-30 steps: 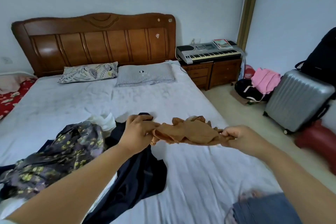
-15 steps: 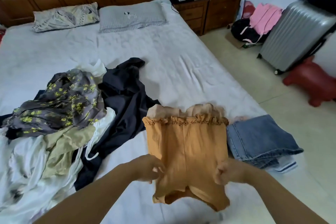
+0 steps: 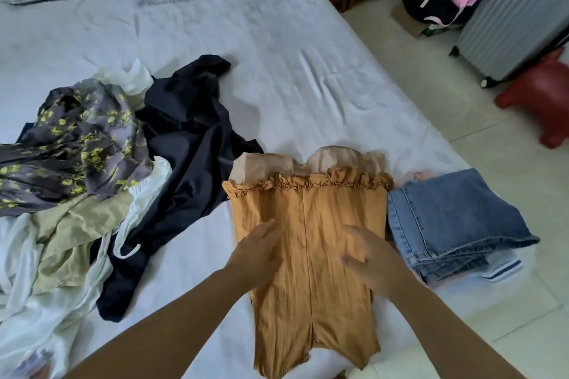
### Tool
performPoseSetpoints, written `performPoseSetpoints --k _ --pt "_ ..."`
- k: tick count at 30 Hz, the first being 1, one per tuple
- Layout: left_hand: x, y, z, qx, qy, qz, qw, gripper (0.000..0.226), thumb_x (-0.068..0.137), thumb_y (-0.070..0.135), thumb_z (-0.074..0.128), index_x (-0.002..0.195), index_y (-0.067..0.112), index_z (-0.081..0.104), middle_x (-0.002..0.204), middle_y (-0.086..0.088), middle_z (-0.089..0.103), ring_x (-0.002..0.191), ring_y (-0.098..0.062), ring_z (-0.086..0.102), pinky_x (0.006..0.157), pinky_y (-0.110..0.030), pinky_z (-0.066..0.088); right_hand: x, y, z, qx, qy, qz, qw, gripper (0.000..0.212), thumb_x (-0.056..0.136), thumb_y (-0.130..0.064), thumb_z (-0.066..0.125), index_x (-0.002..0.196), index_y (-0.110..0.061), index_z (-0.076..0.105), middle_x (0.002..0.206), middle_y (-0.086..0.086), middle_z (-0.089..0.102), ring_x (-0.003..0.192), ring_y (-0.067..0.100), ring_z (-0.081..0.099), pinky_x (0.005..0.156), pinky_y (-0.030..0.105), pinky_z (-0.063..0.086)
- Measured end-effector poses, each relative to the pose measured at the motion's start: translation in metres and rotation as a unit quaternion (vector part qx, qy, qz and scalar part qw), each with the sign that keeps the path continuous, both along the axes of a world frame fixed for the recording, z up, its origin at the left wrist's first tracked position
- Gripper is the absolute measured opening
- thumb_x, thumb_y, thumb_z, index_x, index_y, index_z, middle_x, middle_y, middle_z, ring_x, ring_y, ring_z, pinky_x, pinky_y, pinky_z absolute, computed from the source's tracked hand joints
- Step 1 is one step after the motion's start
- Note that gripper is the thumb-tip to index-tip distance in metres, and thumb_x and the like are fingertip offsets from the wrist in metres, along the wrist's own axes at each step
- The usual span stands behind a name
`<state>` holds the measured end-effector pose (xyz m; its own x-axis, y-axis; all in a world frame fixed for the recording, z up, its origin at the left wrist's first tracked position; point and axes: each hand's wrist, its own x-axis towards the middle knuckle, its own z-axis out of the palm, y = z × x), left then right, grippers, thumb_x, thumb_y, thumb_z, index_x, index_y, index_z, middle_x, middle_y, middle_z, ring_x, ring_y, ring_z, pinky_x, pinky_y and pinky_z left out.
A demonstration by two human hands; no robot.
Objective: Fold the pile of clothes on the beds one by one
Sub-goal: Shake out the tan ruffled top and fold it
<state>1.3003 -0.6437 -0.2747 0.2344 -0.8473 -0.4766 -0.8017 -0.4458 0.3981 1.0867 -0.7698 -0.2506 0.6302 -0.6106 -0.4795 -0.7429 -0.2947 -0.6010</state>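
Lying flat under both spread grips, left hand [image 3: 257, 251] and right hand [image 3: 371, 255], orange garment [image 3: 308, 218] covers the bed [image 3: 277, 71].

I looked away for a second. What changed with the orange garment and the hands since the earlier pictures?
The orange garment went from bunched in the air to spread flat on the bed. The left hand and right hand gave up their grip and now press on it with flat fingers. The clothes pile and folded jeans stayed put.

My right hand [image 3: 371, 251] is motion-blurred, so I can't make out its fingers. The ribbed silver suitcase [image 3: 505, 18] and red plastic animal stool [image 3: 542, 95] are cut off at the frame's right edge. The folded blue jeans [image 3: 446, 221] hide most of a white striped garment [image 3: 503, 269].
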Motion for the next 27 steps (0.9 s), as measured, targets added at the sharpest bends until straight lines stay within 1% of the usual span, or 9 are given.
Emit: performPoseSetpoints --k 4,9,12,15,18,20,23,25,27 --pt "0.005 -0.008 -0.067 0.057 -0.109 -0.066 0.99 0.058 0.099 0.035 0.037 0.151 0.023 0.013 0.16 0.001 -0.005 0.146 -0.021 -0.013 0.118 -0.039 0.0 0.01 -0.005 -0.064 -0.049 0.076 0.057 0.994 0.065 0.094 -0.045 0.049 0.15 -0.03 0.019 0.159 -0.006 0.011 0.146 0.012 0.007 0.117 0.033 0.014" --pt "0.023 0.004 -0.148 0.11 -0.235 -0.076 0.963 0.076 0.093 0.061 0.028 0.15 0.03 -0.01 0.149 -0.003 -0.036 0.133 -0.029 -0.041 0.106 -0.051 -0.026 0.015 -0.004 -0.151 -0.114 0.174 0.122 0.97 0.079 0.09 -0.065 0.036 0.147 -0.04 -0.012 0.152 -0.007 -0.032 0.137 0.024 -0.035 0.109 0.051 -0.018" --pt "0.045 0.02 -0.179 0.186 -0.228 -0.001 0.956 0.095 0.079 0.081 0.019 0.145 0.031 -0.026 0.15 -0.004 -0.035 0.14 -0.031 -0.03 0.112 -0.055 -0.013 0.01 -0.006 -0.186 -0.107 0.233 0.121 0.959 0.088 0.083 -0.075 0.032 0.132 -0.041 -0.033 0.14 -0.005 -0.047 0.134 0.03 -0.041 0.107 0.061 -0.016" --pt "0.063 0.029 -0.182 0.212 -0.212 0.028 0.954 0.096 0.071 0.087 0.012 0.135 0.036 -0.036 0.147 -0.004 -0.038 0.143 -0.029 -0.024 0.112 -0.056 -0.004 0.003 -0.01 -0.195 -0.095 0.248 0.133 0.955 0.089 0.082 -0.077 0.03 0.126 -0.045 -0.04 0.139 -0.005 -0.05 0.136 0.031 -0.037 0.109 0.061 -0.012" --pt "0.062 0.029 -0.155 0.123 -0.235 -0.024 0.964 0.091 0.078 0.078 0.019 0.149 0.026 -0.004 0.157 -0.012 -0.01 0.146 -0.035 0.002 0.113 -0.057 0.011 -0.005 -0.013 -0.19 -0.115 0.221 0.149 0.957 0.089 0.086 -0.07 0.036 0.127 -0.043 -0.038 0.143 -0.004 -0.043 0.14 0.029 -0.031 0.113 0.055 -0.009" --pt "0.052 0.033 -0.143 0.021 -0.218 -0.097 0.971 0.078 0.081 0.063 0.031 0.144 0.018 0.035 0.152 -0.018 0.029 0.137 -0.04 0.032 0.106 -0.058 0.034 -0.015 -0.011 -0.185 -0.13 0.198 0.176 0.955 0.088 0.089 -0.062 0.041 0.131 -0.042 -0.034 0.15 -0.003 -0.035 0.138 0.026 -0.033 0.114 0.05 -0.01" --pt "0.027 0.053 -0.143 -0.065 -0.151 -0.222 0.961 0.068 0.083 0.057 0.047 0.139 0.019 0.045 0.145 -0.014 0.042 0.133 -0.037 0.04 0.105 -0.05 0.038 -0.032 -0.001 -0.172 -0.146 0.176 0.255 0.94 0.087 0.089 -0.053 0.051 0.142 -0.042 -0.017 0.156 -0.003 -0.021 0.14 0.027 -0.028 0.115 0.044 -0.009" --pt "0.011 0.068 -0.148 -0.057 -0.133 -0.307 0.941 0.079 0.076 0.068 0.054 0.14 0.024 0.043 0.146 -0.009 0.043 0.133 -0.033 0.041 0.105 -0.048 0.037 -0.042 0.005 -0.162 -0.155 0.158 0.312 0.924 0.087 0.075 -0.047 0.072 0.148 -0.035 0.025 0.158 0.003 0.017 0.145 0.034 0.009 0.117 0.048 0.012" --pt "0.0 0.079 -0.148 0.006 -0.132 -0.359 0.924 0.101 0.059 0.088 0.048 0.14 0.028 0.044 0.146 -0.006 0.042 0.133 -0.031 0.04 0.103 -0.056 0.037 -0.058 0.012 -0.161 -0.174 0.122 0.357 0.909 0.079 0.061 -0.044 0.083 0.134 -0.03 0.054 0.147 0.003 0.043 0.138 0.032 0.03 0.108 0.047 0.024"
